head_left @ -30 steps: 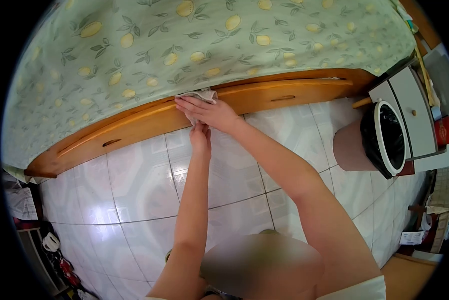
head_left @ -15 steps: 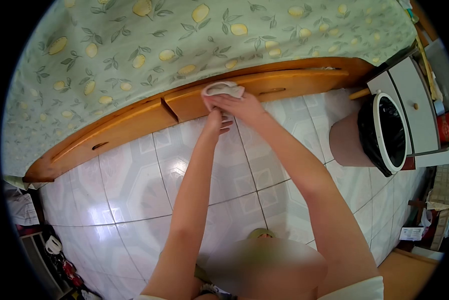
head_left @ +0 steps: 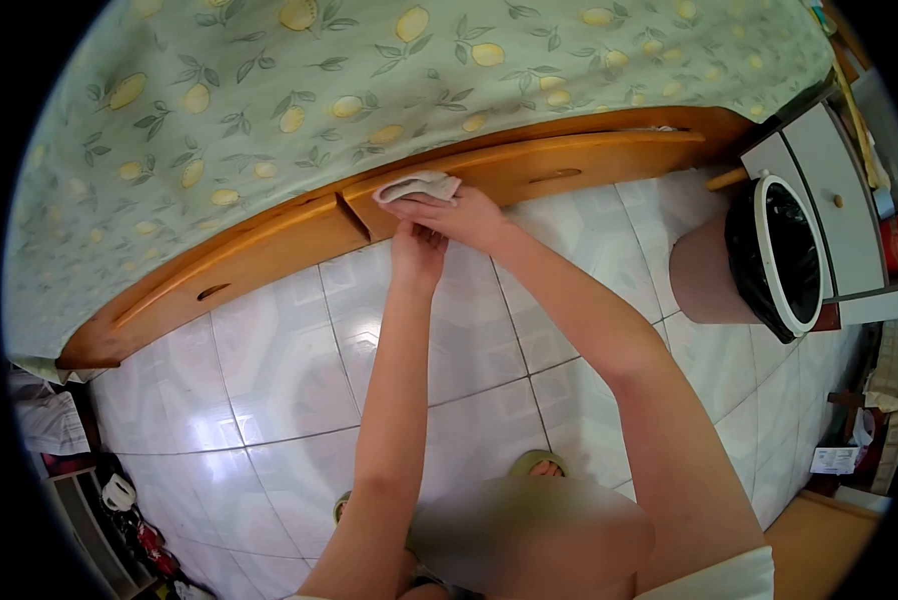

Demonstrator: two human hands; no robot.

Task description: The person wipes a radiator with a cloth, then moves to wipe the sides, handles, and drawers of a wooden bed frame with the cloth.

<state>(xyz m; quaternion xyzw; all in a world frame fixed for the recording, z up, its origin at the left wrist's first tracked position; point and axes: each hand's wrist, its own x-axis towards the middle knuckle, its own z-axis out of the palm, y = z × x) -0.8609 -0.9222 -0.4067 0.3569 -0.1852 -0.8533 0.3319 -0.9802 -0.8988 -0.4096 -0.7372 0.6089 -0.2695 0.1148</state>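
A whitish-pink cloth (head_left: 421,186) is bunched in my right hand (head_left: 466,216), held at the upper front of the wooden drawer (head_left: 509,172). My right fingers are closed along the near side of the cloth. Just below and to its left, my left hand (head_left: 418,252) is raised close under the right one, its fingers curled inward. Whether anything lies in those curled fingers is hidden, and I cannot tell if the two hands touch.
A lemon-patterned green sheet (head_left: 299,120) covers the bed above the drawers. A second drawer (head_left: 239,275) is at left. To the right stand a lined trash bin (head_left: 704,268) and a white cabinet (head_left: 837,200). My green slipper (head_left: 541,464) is on the tiled floor (head_left: 299,390).
My right hand and the cloth have moved left along the drawer front. My left hand has moved slightly left too, and its fingers, spread before, are now curled.
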